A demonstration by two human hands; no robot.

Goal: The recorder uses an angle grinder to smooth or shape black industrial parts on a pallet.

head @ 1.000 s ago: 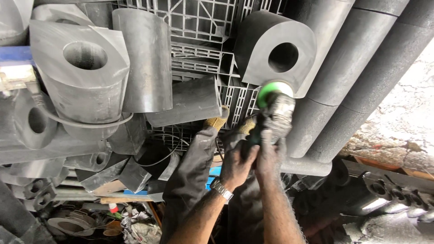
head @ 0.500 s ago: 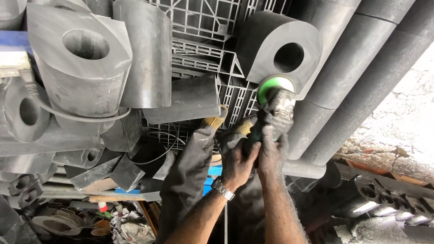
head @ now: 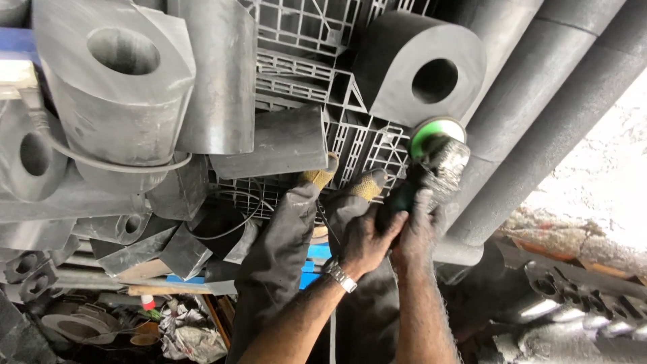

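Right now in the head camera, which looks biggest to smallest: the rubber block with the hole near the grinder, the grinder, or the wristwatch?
1. Rubber block
2. Grinder, gripped by left hand and right hand
3. Wristwatch

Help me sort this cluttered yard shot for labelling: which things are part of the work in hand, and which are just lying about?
In hand:
left hand
right hand
grinder with green disc
long grey cylinder, close to the disc

Lying about:
block with round hole
grey plastic crate
hollow blocks
crumpled paper
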